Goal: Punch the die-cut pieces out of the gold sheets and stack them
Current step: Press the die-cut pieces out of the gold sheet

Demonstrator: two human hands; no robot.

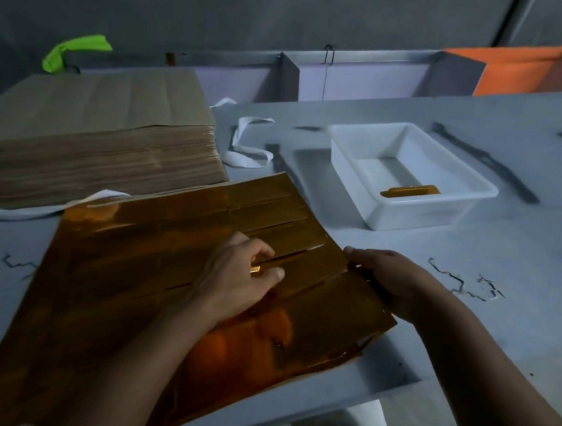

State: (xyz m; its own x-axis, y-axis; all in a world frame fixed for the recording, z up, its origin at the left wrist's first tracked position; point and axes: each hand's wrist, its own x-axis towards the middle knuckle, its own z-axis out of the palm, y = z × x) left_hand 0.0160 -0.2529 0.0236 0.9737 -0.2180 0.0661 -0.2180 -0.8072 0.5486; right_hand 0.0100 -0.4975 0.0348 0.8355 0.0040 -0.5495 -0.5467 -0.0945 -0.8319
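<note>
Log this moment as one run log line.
step: punching piece from gold sheet | left hand: pinching loosened strip | right hand: holding sheet's right edge | white tub: some gold pieces inside

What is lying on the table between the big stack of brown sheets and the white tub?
In the head view, a loose white strip curls on the grey table between the brown stack and the white tub. Otherwise that stretch is bare.
</note>
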